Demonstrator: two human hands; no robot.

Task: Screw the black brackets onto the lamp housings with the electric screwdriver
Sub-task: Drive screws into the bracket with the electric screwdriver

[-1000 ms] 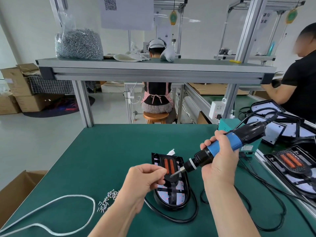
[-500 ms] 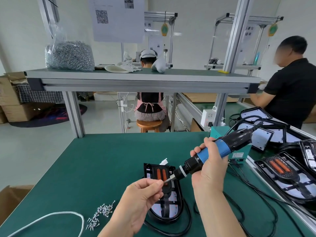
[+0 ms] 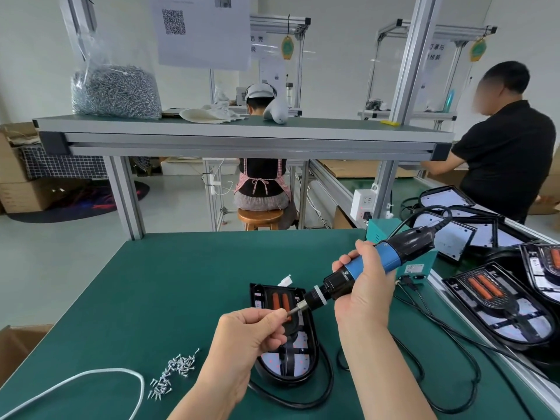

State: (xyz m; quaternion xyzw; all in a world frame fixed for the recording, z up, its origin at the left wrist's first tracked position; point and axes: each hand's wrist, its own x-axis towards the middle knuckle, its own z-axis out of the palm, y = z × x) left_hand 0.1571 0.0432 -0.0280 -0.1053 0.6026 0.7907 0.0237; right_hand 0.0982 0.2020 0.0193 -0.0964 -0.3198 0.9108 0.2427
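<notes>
A white cord [image 3: 91, 380] is looped at the near left corner of the green worktop [image 3: 181, 277], and a small heap of loose screws [image 3: 175, 371] is scattered just beside it. The left hand [image 3: 242, 344] is held above the near middle of the worktop, its thumb and fingertips [image 3: 280, 313] pressed together at the tip of the screwdriver bit; whether a screw is pinched there cannot be told. The right hand [image 3: 363, 295] is wrapped around the blue grip of the electric screwdriver [image 3: 360, 272], which is tilted down to the left. Beneath both hands a lamp housing [image 3: 291, 353] is laid flat, a black bracket [image 3: 286, 357] seen across its pale panel and a black cable [image 3: 303, 398] curled around its near end. More lamp housings [image 3: 500, 310] are stacked along the right edge. On the raised shelf [image 3: 242, 134] at the far edge, a bag of screws [image 3: 116, 90] is set at the left.
</notes>
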